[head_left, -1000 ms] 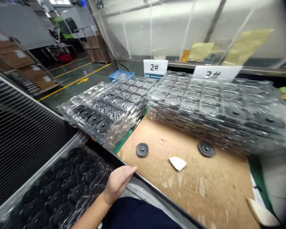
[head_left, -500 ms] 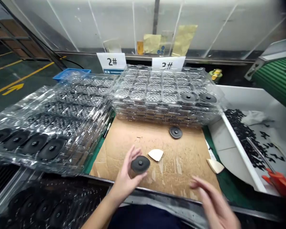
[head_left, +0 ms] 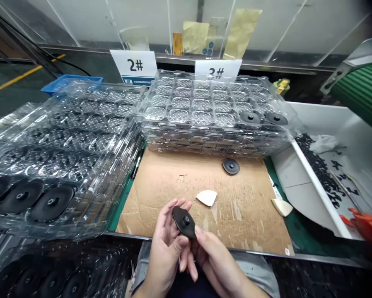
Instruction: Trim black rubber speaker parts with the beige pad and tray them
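Both hands meet over the near edge of a brown cardboard sheet (head_left: 173,182). My left hand (head_left: 165,248) grips a round black disc (head_left: 184,222) with a small centre hub, fingers curled round its edge. My right hand (head_left: 217,260) pinches the same disc from below right with thumb and fingertips. Another black disc (head_left: 231,166) lies loose on the cardboard in front of a stack of clear blister trays (head_left: 211,111). That stack's top tray holds two discs at its right end.
A second stack of clear trays (head_left: 58,136) stands at the left with discs in its near row. Two pale wedge-shaped pieces (head_left: 207,197) lie on the cardboard. A white bin (head_left: 316,174) of black scraps and red-handled pliers (head_left: 364,223) is at the right. Signs "2#" (head_left: 134,65) stand behind.
The view swung right from the conveyor to the cardboard. My left hand picked up a black disc and drew it nearer; my right hand came in and took hold of it too.
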The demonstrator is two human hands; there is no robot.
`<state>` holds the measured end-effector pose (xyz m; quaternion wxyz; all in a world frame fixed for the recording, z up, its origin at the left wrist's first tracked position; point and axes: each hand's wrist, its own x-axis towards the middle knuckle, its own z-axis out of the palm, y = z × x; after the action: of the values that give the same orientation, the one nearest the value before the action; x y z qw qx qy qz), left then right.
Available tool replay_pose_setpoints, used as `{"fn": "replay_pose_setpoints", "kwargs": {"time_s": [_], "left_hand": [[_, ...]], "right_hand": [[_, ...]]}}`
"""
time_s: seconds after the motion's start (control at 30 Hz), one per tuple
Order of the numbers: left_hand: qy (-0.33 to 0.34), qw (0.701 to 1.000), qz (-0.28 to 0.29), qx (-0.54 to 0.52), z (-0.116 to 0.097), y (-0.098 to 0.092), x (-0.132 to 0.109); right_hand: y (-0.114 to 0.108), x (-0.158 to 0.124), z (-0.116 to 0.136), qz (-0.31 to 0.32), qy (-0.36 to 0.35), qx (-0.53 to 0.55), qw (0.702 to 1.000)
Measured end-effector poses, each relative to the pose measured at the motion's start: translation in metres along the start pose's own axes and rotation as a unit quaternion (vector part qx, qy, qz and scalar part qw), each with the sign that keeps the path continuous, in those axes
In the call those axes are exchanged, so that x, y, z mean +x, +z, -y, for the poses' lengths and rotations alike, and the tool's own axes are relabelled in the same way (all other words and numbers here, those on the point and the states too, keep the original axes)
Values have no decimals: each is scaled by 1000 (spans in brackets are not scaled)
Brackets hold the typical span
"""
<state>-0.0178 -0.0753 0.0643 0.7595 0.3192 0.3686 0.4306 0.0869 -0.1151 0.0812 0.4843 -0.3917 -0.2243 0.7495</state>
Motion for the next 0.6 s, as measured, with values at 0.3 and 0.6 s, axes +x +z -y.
{"fn": "replay_pose_setpoints", "kwargs": {"time_s": [0.3, 0.6], "left_hand": [[-102, 983, -43, -150, -12, -16, -1], [-155, 947, -40, -277, -21, -34, 9]], "right_hand": [[-33, 3, -1, -118, -130, -420, 891], [-110, 42, 5, -245, -216, -696, 640]]}}
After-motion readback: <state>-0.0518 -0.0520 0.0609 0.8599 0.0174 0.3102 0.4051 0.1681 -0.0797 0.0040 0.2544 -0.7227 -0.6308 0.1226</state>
